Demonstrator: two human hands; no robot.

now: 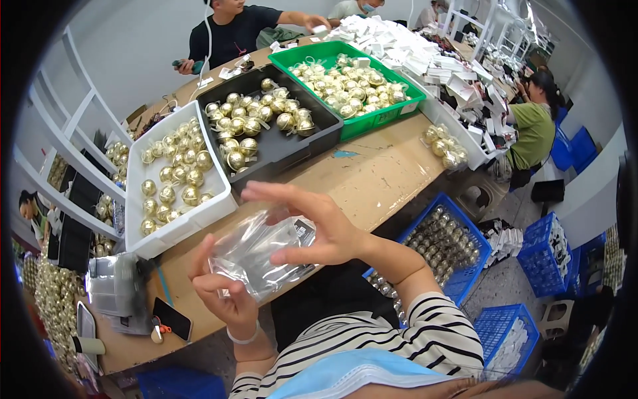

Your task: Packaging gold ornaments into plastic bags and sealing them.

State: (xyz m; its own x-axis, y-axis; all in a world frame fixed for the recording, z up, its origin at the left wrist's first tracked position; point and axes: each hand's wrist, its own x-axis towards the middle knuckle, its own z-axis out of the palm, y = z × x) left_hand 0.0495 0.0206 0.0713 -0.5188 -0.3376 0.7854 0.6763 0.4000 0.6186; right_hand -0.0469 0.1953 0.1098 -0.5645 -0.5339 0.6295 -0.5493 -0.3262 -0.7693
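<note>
We find a clear plastic bag (260, 256) between the person's two hands, above the near edge of the brown worktable (372, 176); clock directions below are taken from this bag. The left hand (229, 296), at eight o'clock, has its fingers bent beside the bag's left edge; we cannot tell whether they grip it. The right hand (322, 229), at two o'clock, is spread wide, its thumb across the film and its fingertips blurred.

We note gold balls in three containers: a white tray (189, 226) at ten o'clock, a black tray (286, 149) at twelve and a green crate (382, 120) at one. Further gold balls, loosely clustered (445, 146), sit on the table at two o'clock. At three, a blue crate (475, 276) below table level holds rows of wrapped balls.

At eight o'clock we record a dark phone (171, 319), with a stack of plastic bags (119, 292) beyond it. A co-worker in black (232, 33) is at twelve o'clock, behind the table.
</note>
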